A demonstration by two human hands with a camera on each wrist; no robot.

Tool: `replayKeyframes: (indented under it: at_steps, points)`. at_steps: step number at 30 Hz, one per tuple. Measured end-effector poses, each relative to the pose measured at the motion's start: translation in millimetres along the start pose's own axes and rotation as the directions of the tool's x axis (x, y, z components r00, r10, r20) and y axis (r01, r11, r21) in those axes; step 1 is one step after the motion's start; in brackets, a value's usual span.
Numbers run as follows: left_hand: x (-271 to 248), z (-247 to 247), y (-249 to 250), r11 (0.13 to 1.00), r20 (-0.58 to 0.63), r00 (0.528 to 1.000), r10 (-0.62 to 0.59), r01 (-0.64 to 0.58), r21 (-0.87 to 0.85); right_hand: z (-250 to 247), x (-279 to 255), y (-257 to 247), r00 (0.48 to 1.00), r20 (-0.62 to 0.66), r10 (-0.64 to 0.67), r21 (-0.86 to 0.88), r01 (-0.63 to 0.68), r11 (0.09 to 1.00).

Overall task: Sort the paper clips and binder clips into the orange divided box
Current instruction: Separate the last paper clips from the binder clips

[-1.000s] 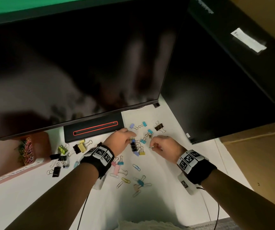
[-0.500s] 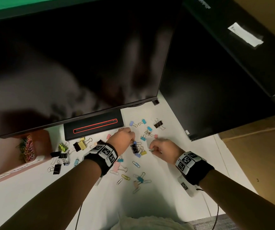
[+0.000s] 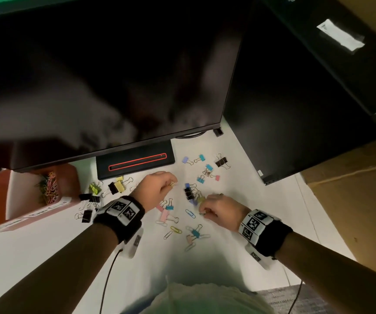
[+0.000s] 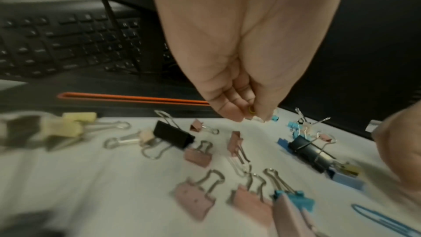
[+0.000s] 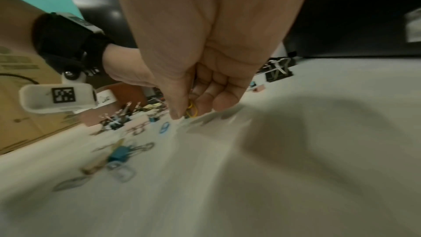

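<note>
Binder clips and paper clips in several colours lie scattered on the white desk. My left hand hovers left of a black binder clip and pinches a small yellow paper clip between thumb and fingertips. To the right, my right hand is low over the desk, its curled fingers gripping yellow paper clips. The orange divided box stands at the far left under the monitor edge, with a heap of coloured paper clips in one compartment.
A large dark monitor overhangs the desk; its base has a red line. A second black screen and a cardboard box close off the right. A keyboard lies behind the base.
My left hand has drawn back left from the black binder clip with a clip in its fingertips. My right hand has slid a little toward me, still closed.
</note>
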State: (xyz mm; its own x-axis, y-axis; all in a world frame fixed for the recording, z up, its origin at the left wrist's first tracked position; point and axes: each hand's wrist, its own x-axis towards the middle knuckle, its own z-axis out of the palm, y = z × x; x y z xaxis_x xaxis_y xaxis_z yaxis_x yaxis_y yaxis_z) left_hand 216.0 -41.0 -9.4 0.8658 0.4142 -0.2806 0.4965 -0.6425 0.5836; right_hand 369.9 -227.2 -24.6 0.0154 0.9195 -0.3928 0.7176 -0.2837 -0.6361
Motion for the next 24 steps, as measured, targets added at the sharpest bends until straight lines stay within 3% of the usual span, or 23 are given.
replayKeyframes:
  at_steps: [4, 7, 10, 17, 20, 24]
  points:
    - [-51, 2, -5, 0.997, 0.040, 0.998, 0.046, -0.043, -0.070, 12, 9, -23, 0.998, 0.048, 0.041, -0.057, -0.038, 0.998]
    - [-84, 22, -7, 0.996, 0.109, 0.991, 0.082, -0.080, -0.025, 19, 18, -33, 0.991, 0.045, 0.129, -0.083, -0.125, 0.989]
    - [-103, 49, -9, 0.999, 0.143, 0.989, 0.030, -0.031, 0.007, 26, 23, -37, 0.982, 0.022, 0.188, -0.072, -0.186, 0.980]
    - [-101, 70, -3, 0.993, 0.015, 0.995, -0.102, 0.102, -0.067, 31, 33, -40, 0.984, -0.024, 0.178, -0.103, -0.179, 0.978]
    - [-96, 67, 0, 0.986, 0.024, 0.987, -0.158, 0.159, -0.055, 30, 34, -42, 0.988, 0.018, 0.156, -0.119, -0.153, 0.981]
    - [-100, 61, -4, 0.988, 0.027, 0.989, -0.144, 0.146, -0.054, 26, 31, -44, 0.990, 0.057, 0.126, -0.129, -0.118, 0.985]
